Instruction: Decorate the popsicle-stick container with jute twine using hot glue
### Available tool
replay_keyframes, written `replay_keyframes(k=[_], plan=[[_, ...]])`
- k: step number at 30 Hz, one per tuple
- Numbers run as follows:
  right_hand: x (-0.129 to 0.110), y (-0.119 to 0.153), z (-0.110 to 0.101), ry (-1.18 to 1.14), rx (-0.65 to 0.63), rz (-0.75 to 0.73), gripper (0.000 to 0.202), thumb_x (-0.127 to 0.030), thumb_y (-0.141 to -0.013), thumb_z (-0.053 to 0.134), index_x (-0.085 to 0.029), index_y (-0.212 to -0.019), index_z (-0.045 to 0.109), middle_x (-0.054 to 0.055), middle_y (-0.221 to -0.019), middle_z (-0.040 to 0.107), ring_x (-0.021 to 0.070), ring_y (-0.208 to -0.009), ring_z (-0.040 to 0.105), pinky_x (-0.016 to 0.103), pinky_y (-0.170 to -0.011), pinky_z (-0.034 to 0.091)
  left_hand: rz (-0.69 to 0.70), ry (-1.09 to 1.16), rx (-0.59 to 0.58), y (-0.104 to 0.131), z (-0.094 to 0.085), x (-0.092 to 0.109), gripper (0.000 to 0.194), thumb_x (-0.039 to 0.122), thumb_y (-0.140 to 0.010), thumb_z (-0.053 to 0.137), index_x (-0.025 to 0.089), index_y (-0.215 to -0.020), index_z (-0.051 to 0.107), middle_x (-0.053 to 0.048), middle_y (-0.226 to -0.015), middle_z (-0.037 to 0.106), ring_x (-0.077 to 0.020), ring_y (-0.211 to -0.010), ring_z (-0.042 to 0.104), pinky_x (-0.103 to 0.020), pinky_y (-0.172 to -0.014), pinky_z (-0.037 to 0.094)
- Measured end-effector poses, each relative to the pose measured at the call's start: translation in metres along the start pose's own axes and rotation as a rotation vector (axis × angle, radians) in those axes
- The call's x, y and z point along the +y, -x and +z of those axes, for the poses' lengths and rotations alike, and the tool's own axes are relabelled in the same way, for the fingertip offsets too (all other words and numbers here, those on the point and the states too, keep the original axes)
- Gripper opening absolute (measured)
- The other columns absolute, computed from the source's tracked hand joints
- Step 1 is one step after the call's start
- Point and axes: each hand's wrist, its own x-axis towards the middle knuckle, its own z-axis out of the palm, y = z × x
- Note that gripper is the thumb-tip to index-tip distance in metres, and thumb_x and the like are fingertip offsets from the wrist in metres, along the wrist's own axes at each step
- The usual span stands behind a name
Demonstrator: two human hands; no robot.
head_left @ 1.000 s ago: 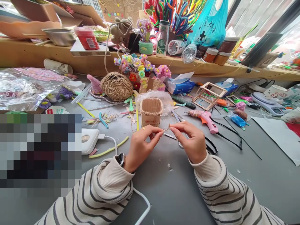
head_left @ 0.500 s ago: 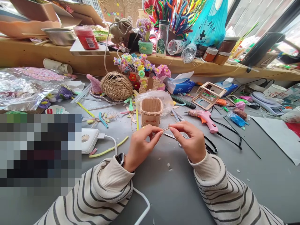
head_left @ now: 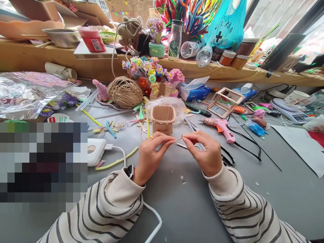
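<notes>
A grey worktop (head_left: 187, 209) spreads under and around the hands, crowded beyond them and bare in front of the wrists. Past its far edge, well beyond the hands, runs a brown-covered ledge (head_left: 20, 55). Two arms in striped sleeves (head_left: 240, 216) reach forward from the near side. On the ledge, far beyond the right hand, stand a bunch of bright fuzzy stems (head_left: 189, 17) and a blue plastic bag (head_left: 224, 27). A white paper sheet (head_left: 298, 145) lies well to the right of the hands.

The left hand (head_left: 152, 152) and right hand (head_left: 206, 152) face each other just above the worktop, near but apart. Each has its thumb and forefinger pinched together at the tips. A ball of twine (head_left: 125, 92) sits beyond the left hand. Just past the left fingertips is a small wooden basket (head_left: 162, 127), upright, with a braided rim. A pink glue gun (head_left: 220, 128) lies beyond and to the right of the right hand, and scissors (head_left: 183, 146) lie partly hidden behind that hand. A yellow fuzzy stem (head_left: 118, 161) rests to the left of the left hand. Smallest is a short strand of twine (head_left: 178, 138), gripped at either end and bridging the gap between the fingertips.
</notes>
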Motion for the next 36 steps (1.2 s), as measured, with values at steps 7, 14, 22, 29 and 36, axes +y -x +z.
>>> replay_keyframes(k=[7, 14, 22, 29, 36], plan=[[0.0002, 0.0003, -0.0002, 0.045, -0.036, -0.039, 0.010, -0.015, -0.075, 0.055, -0.016, -0.076, 0.065, 0.004, -0.070, 0.063, 0.0104, -0.056, 0.053, 0.023, -0.052, 0.046, -0.009, 0.004, 0.017, 0.0000, 0.0001, 0.0002, 0.008, 0.016, -0.075, 0.058, 0.017, -0.079, 0.065, -0.002, -0.073, 0.063, -0.0107, -0.069, 0.057, -0.022, -0.065, 0.045], [0.0010, 0.0002, -0.0001, 0.109, -0.070, -0.102, 0.010, -0.016, -0.077, 0.053, -0.018, -0.077, 0.064, 0.004, -0.070, 0.064, 0.0117, -0.059, 0.054, 0.024, -0.052, 0.046, 0.004, -0.014, 0.037, 0.0004, 0.0006, -0.0007, 0.008, 0.015, -0.074, 0.059, 0.018, -0.079, 0.064, -0.001, -0.075, 0.065, -0.0113, -0.072, 0.058, -0.023, -0.068, 0.046], [0.0025, -0.0001, -0.0010, 0.202, -0.097, -0.176, 0.011, -0.016, -0.078, 0.052, -0.019, -0.079, 0.063, 0.004, -0.069, 0.064, 0.0127, -0.060, 0.056, 0.026, -0.057, 0.046, 0.002, -0.011, 0.004, 0.0003, 0.0016, -0.0006, 0.012, 0.015, -0.076, 0.056, 0.019, -0.086, 0.062, -0.001, -0.079, 0.063, -0.0108, -0.073, 0.057, -0.023, -0.068, 0.046], [0.0025, 0.0017, -0.0016, 0.249, -0.117, -0.205, 0.011, -0.015, -0.077, 0.053, -0.018, -0.079, 0.063, 0.004, -0.071, 0.065, 0.0133, -0.063, 0.057, 0.026, -0.058, 0.046, 0.018, 0.007, -0.048, -0.0004, 0.0018, 0.0004, 0.014, 0.012, -0.079, 0.051, 0.018, -0.088, 0.060, -0.002, -0.079, 0.059, -0.0101, -0.075, 0.055, -0.022, -0.070, 0.044], [0.0040, 0.0015, -0.0015, 0.232, -0.131, -0.218, 0.013, -0.015, -0.078, 0.051, -0.020, -0.080, 0.063, 0.004, -0.072, 0.066, 0.0134, -0.065, 0.057, 0.026, -0.058, 0.046, 0.062, -0.024, -0.100, 0.0005, 0.0017, -0.0011, 0.023, 0.008, -0.082, 0.044, 0.019, -0.095, 0.059, -0.003, -0.079, 0.052, -0.0105, -0.074, 0.051, -0.023, -0.068, 0.044]])
